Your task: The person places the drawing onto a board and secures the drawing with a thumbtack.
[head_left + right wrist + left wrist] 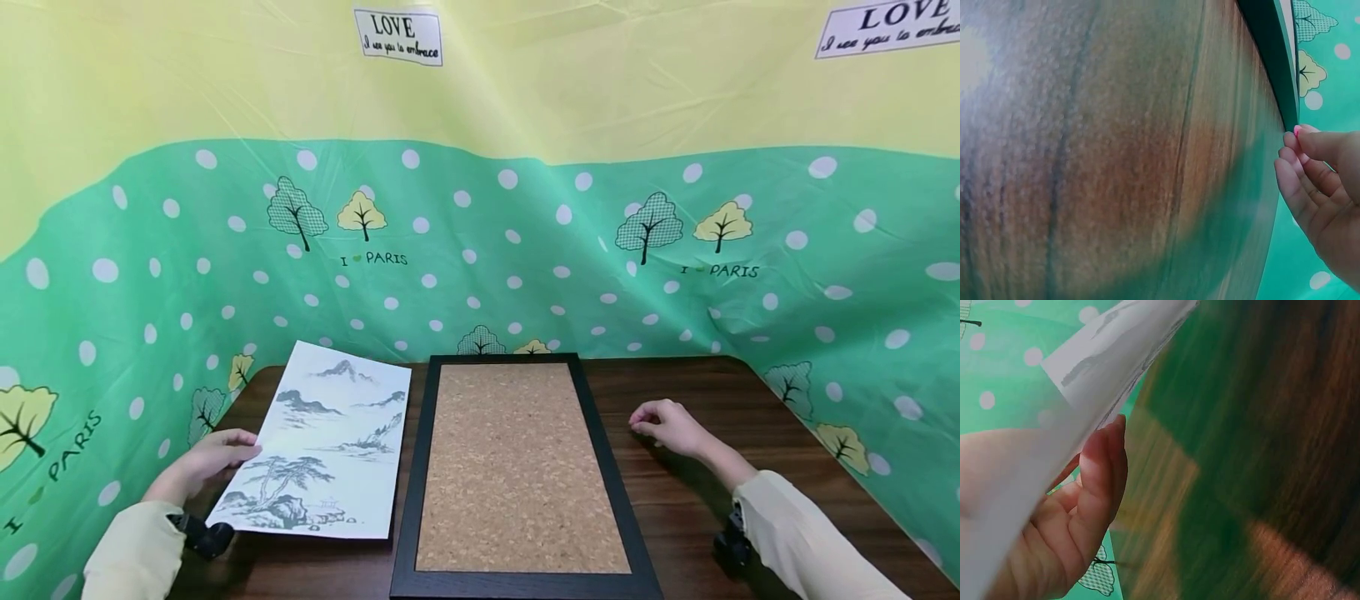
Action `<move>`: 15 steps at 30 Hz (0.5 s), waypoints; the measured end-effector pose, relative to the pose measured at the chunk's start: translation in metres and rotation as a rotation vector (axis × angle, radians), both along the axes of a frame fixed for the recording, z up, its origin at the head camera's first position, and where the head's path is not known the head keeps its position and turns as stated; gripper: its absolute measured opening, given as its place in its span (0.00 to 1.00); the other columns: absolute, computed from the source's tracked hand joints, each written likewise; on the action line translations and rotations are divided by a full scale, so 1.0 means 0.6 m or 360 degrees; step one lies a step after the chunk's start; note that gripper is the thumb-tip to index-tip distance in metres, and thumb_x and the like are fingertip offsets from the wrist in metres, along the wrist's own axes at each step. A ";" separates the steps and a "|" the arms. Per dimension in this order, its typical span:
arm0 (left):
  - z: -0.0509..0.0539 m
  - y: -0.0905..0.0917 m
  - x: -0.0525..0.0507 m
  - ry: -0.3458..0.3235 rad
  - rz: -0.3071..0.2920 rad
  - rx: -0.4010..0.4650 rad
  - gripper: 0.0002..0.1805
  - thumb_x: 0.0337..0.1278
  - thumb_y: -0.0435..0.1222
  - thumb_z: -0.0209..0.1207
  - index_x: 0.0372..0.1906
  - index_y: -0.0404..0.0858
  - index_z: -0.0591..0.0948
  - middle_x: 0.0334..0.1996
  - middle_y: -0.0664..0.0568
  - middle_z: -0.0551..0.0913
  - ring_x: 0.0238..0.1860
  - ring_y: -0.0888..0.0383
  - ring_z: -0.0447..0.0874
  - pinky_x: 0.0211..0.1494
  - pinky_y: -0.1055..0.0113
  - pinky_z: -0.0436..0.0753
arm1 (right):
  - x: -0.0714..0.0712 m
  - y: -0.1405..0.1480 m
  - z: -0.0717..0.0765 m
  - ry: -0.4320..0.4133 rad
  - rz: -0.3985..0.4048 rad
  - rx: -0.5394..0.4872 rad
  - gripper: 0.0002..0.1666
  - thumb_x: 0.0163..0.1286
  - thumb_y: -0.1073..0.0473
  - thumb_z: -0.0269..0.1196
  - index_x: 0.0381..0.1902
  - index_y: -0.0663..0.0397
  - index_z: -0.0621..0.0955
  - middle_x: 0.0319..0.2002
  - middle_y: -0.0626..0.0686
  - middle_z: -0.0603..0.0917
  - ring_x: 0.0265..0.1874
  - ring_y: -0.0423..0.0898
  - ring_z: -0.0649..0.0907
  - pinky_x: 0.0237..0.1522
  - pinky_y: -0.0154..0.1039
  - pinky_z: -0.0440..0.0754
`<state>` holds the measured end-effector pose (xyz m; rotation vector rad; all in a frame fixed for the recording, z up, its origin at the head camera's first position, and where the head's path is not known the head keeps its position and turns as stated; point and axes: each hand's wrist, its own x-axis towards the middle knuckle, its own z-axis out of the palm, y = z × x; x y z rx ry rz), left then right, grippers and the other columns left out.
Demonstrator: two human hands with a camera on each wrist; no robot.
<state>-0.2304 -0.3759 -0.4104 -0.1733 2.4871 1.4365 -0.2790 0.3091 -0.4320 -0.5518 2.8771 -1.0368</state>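
Note:
My left hand [213, 454] pinches the left edge of a white paper sheet [352, 492] printed with a grey landscape of mountains and pines. The sheet is raised and tilted over the table, left of a cork board [517, 467] in a black frame. From the left wrist view, the sheet [1094, 362] is seen nearly edge-on, with the left fingers [1100, 469] at it. To the right of the board, my right hand [671, 427] is held above the table. Its thumb and fingertips pinch a small pink push pin [1297, 130], mostly hidden by the fingers.
A dark brown wooden table [675, 500] lies under everything. Behind it and along both sides hangs a green and yellow cloth [480, 233] with dots and trees. The board's far edge reaches nearly to the cloth.

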 end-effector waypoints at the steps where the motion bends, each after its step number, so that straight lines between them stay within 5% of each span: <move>1: 0.003 0.003 0.001 0.0009 0.0008 0.0014 0.18 0.54 0.37 0.58 0.43 0.26 0.73 0.27 0.51 0.79 0.27 0.57 0.78 0.31 0.62 0.78 | 0.000 -0.001 0.000 0.0003 0.0004 0.0004 0.05 0.62 0.68 0.57 0.33 0.65 0.79 0.28 0.53 0.79 0.25 0.45 0.76 0.21 0.35 0.77; 8: 0.021 0.039 0.000 0.0005 0.0085 0.0045 0.17 0.58 0.34 0.55 0.46 0.24 0.70 0.27 0.52 0.79 0.28 0.57 0.78 0.32 0.63 0.78 | -0.003 -0.006 0.004 0.0030 0.0024 0.0002 0.05 0.62 0.67 0.58 0.34 0.64 0.80 0.29 0.53 0.80 0.24 0.45 0.75 0.22 0.35 0.76; 15: 0.014 0.105 -0.010 0.0013 0.0057 0.0171 0.16 0.57 0.32 0.54 0.46 0.23 0.69 0.26 0.52 0.79 0.27 0.59 0.78 0.32 0.64 0.78 | -0.005 -0.017 0.011 0.0036 0.0023 -0.0012 0.05 0.62 0.66 0.59 0.34 0.64 0.80 0.30 0.55 0.80 0.25 0.45 0.75 0.23 0.34 0.76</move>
